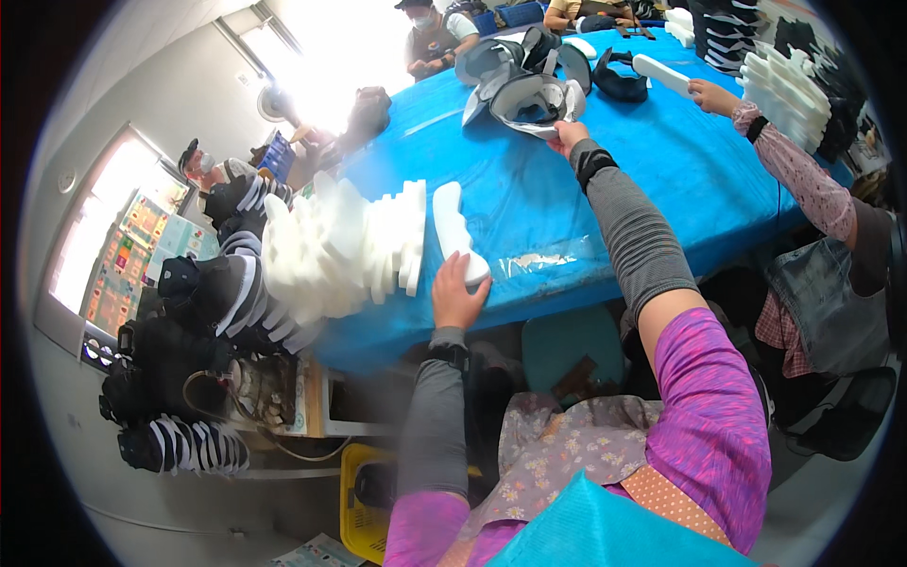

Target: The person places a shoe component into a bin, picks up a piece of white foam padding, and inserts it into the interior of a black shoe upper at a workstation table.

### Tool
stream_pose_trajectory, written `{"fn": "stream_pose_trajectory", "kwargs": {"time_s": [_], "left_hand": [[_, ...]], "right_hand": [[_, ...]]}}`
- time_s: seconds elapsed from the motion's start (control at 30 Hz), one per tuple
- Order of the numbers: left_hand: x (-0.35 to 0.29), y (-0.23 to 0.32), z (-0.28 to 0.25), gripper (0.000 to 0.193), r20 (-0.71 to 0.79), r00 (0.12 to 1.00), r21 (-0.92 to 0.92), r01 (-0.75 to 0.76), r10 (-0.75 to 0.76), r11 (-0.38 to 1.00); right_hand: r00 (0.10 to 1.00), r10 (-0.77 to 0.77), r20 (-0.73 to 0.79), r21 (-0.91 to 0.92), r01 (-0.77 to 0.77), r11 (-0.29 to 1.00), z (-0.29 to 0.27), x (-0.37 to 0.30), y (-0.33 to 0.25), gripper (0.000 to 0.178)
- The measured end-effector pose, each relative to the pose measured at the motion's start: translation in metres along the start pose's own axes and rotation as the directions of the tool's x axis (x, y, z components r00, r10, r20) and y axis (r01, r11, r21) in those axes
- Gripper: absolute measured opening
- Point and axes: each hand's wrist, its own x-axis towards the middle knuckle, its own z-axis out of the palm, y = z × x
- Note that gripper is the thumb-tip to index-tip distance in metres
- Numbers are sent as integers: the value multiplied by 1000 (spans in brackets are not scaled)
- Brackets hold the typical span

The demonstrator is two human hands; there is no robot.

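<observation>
My left hand (457,295) grips the near end of a curved white foam piece (452,215) lying on the blue-covered table (557,203). Farther off, my right arm is stretched out. Its hand (568,138) pinches the near rim of a grey-and-black hollow fabric piece (531,98), whose pale lining shows. More dark and grey fabric pieces (540,47) lie heaped against that one, and their exact kind cannot be made out. Just left of my left hand, a tall stack of white foam pieces (331,236) leans along the table edge.
At the right, a co-worker's hand (713,97) holds another white foam piece (661,75) beside a foam stack (784,94). A black curved piece (620,81) lies nearby. Dark padded pieces (203,293) crowd the left side. Below stands a yellow basket (357,515). Other people sit at the far side.
</observation>
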Motion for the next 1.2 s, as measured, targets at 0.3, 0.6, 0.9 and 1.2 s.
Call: {"fn": "stream_pose_trajectory", "kwargs": {"time_s": [0.3,0.6,0.9,1.2], "left_hand": [[3,-10,1,59,-7,1000,23,-12,13,1000],[0,-10,0,45,-78,997,-121,-16,7,993],[-20,-20,3,36,-359,707,-759,158,-609,631],[-75,70,-95,47,-312,586,-929,-24,-747,370]], "right_hand": [[975,-112,190,-141,140,980,-52,-98,3,36],[751,-514,414,-287,644,709,-148,-213,-32,43],[363,-353,862,-495,751,-437,-171,-237,-38,55],[553,-466,691,-619,785,16,-185,-266,-5,30]]}}
